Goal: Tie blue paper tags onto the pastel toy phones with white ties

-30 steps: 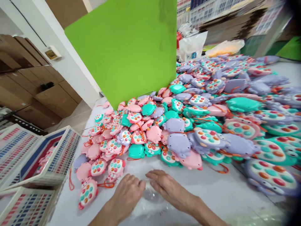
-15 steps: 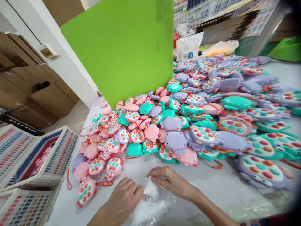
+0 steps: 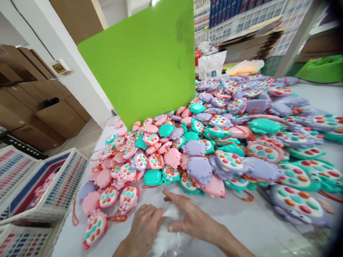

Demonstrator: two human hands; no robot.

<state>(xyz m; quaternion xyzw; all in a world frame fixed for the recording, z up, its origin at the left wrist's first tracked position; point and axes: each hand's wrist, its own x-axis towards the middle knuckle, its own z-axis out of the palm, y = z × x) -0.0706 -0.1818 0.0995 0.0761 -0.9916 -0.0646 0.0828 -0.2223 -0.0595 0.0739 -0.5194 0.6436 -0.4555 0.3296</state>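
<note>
At the near edge of the white table [image 3: 257, 221] both hands meet over a clear plastic bag [image 3: 166, 241] that lies crumpled on the surface between them. The left hand [image 3: 144, 228] has its fingers curled down and closed on the film, while the right hand [image 3: 193, 218] is half open, forefinger stretched forward and thumb pressed to the bag; whether it pinches the film I cannot tell. The work in hand looks like teasing the bag's mouth apart, which seems to call for both hands keeping hold of opposite layers of the thin film. Just beyond the left hand lie pink toy phones [image 3: 94, 228], some trailing orange cords that could snag a finger. To the right of the hands the surface is bare up to the near right corner, the widest room for moving. Past that, a dense heap of toys [image 3: 203, 153] in pink, teal and lilac covers the middle and runs to the far right edge. Off the left edge stands a printed basket [image 3: 55, 182] with pink toys inside. At the far left corner a green board [image 3: 144, 67] leans upright behind the heap, with cardboard boxes [image 3: 40, 110] beyond
</note>
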